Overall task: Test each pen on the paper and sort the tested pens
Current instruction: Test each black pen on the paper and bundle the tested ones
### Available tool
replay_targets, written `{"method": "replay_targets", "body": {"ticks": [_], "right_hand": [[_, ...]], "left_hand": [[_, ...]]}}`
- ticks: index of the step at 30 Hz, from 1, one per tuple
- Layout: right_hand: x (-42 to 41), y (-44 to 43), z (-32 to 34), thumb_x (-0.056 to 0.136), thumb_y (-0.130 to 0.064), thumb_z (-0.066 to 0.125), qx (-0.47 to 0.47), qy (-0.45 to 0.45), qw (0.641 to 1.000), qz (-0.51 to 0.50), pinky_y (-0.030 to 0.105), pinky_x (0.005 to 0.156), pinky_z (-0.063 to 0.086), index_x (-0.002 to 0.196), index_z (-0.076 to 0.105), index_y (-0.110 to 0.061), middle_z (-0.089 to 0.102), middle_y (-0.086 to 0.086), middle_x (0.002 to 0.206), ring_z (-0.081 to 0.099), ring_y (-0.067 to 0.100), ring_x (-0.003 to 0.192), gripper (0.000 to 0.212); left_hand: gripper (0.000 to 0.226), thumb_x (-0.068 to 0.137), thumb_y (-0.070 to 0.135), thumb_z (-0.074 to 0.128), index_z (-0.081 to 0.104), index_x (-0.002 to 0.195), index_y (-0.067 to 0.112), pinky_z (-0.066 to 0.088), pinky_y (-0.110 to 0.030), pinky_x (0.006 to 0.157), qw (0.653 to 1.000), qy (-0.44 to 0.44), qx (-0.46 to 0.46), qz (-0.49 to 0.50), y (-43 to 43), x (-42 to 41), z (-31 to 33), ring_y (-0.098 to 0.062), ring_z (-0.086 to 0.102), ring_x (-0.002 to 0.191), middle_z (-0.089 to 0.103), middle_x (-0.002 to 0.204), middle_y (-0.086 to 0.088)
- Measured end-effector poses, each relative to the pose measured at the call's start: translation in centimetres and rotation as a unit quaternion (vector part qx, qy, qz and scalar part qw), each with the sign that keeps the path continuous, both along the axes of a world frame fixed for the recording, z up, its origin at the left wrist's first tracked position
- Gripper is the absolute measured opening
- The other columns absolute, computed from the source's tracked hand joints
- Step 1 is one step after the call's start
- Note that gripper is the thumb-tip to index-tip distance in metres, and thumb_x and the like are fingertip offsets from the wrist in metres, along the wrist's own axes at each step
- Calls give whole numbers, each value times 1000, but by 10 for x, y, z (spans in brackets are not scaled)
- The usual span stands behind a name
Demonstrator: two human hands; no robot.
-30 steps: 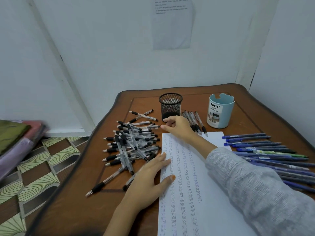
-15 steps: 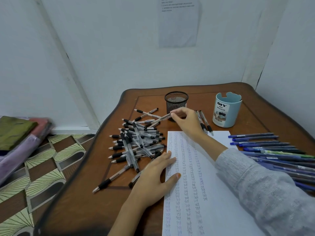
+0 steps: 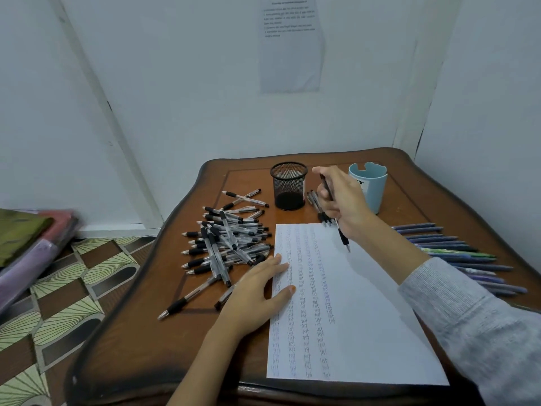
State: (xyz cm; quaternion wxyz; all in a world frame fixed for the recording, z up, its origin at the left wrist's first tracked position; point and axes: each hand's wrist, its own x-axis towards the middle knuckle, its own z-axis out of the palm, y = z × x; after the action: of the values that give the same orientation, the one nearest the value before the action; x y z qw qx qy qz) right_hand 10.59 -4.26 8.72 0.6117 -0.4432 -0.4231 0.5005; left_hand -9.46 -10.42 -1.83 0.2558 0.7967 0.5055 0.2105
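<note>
Your right hand (image 3: 342, 200) is clenched around a clear ballpoint pen with a black grip (image 3: 342, 238), tip pointing down over the top of the white sheet of paper covered in scribbled rows (image 3: 360, 323); whether the tip touches it is unclear. Your left hand (image 3: 257, 297) lies flat and relaxed, fingertips pressing the paper's left edge on the brown wooden counter (image 3: 131, 347). Left of the paper sits a heap of clear black-grip pens (image 3: 231, 241). Beyond the paper's top edge stand a black mesh cup (image 3: 288, 186) and a light blue plastic cup (image 3: 373, 194). Right of the paper, a row of blue pens (image 3: 456, 253) lies side by side.
</note>
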Motion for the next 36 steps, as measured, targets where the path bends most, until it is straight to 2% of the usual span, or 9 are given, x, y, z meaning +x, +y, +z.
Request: {"method": "replay_targets", "body": {"ticks": [9, 13, 18, 22, 25, 29, 32, 34, 36], "right_hand": [[19, -40, 3, 93, -27, 52, -63, 127, 988, 62, 16, 41, 16, 93, 67, -9, 50, -3, 56, 23, 4, 37, 24], [25, -52, -2, 95, -20, 56, -59, 43, 996, 54, 8, 38, 26, 106, 68, -1, 65, 6, 78, 32, 4, 39, 25], [31, -65, -7, 95, -46, 39, -120, 118, 978, 127, 16, 39, 13, 106, 67, -9, 47, -2, 61, 23, 4, 41, 48], [35, -69, -14, 92, -20, 32, -143, 164, 970, 109, 15, 37, 13, 99, 63, -9, 37, -3, 53, 21, 5, 36, 34], [34, -74, -18, 94, -22, 37, -153, 189, 964, 106, 15, 36, 15, 99, 64, -9, 42, -2, 54, 23, 4, 35, 30], [33, -82, -22, 90, -11, 53, -141, 134, 977, 87, 11, 37, 17, 88, 75, -8, 67, 8, 81, 31, 4, 33, 22], [31, -88, -27, 90, 4, 42, -199, 115, 968, 102, 13, 33, 28, 107, 64, 5, 72, 18, 96, 57, 7, 47, 28], [32, -92, -32, 95, -11, 36, -229, 170, 951, 119, 21, 48, 49, 104, 62, 9, 70, 25, 95, 68, 27, 70, 34], [36, -95, -39, 99, -34, 30, -257, 125, 950, 128, 28, 58, 49, 100, 66, 4, 71, 23, 87, 63, 28, 66, 53]], "left_hand": [[53, 91, 49, 55, 42, 141, 35, 21, -31, 115, 1000, 6, -4, 9, -1, 1, 1, 0, 21, 140, 27, 153, 20], [52, 92, 47, 55, 43, 141, 32, 22, -31, 114, 1000, 4, 0, 5, -2, 3, 4, -2, 22, 141, 29, 153, 17], [52, 93, 46, 55, 42, 141, 31, 22, -32, 114, 1000, 9, -1, 6, -3, 3, 4, -4, 23, 141, 29, 153, 15], [53, 93, 45, 55, 42, 142, 30, 22, -32, 114, 1000, 7, 0, 7, -3, 4, 5, -6, 23, 141, 29, 153, 14], [53, 93, 45, 55, 43, 142, 30, 22, -32, 114, 1000, 10, 2, 8, -3, 4, 5, -6, 23, 141, 29, 154, 14], [53, 93, 44, 56, 43, 141, 30, 22, -31, 113, 1000, 6, 6, 10, -4, 5, 5, -7, 24, 141, 30, 153, 13], [53, 92, 44, 56, 43, 141, 29, 22, -31, 113, 1000, 5, 11, 11, -4, 5, 5, -7, 25, 141, 31, 153, 11], [53, 92, 43, 56, 44, 141, 28, 22, -31, 113, 1000, 7, 13, 9, -4, 6, 5, -7, 25, 141, 31, 153, 10], [53, 92, 43, 57, 44, 141, 28, 22, -31, 113, 1000, 6, 12, 7, -4, 6, 5, -7, 25, 141, 31, 153, 10]]}}
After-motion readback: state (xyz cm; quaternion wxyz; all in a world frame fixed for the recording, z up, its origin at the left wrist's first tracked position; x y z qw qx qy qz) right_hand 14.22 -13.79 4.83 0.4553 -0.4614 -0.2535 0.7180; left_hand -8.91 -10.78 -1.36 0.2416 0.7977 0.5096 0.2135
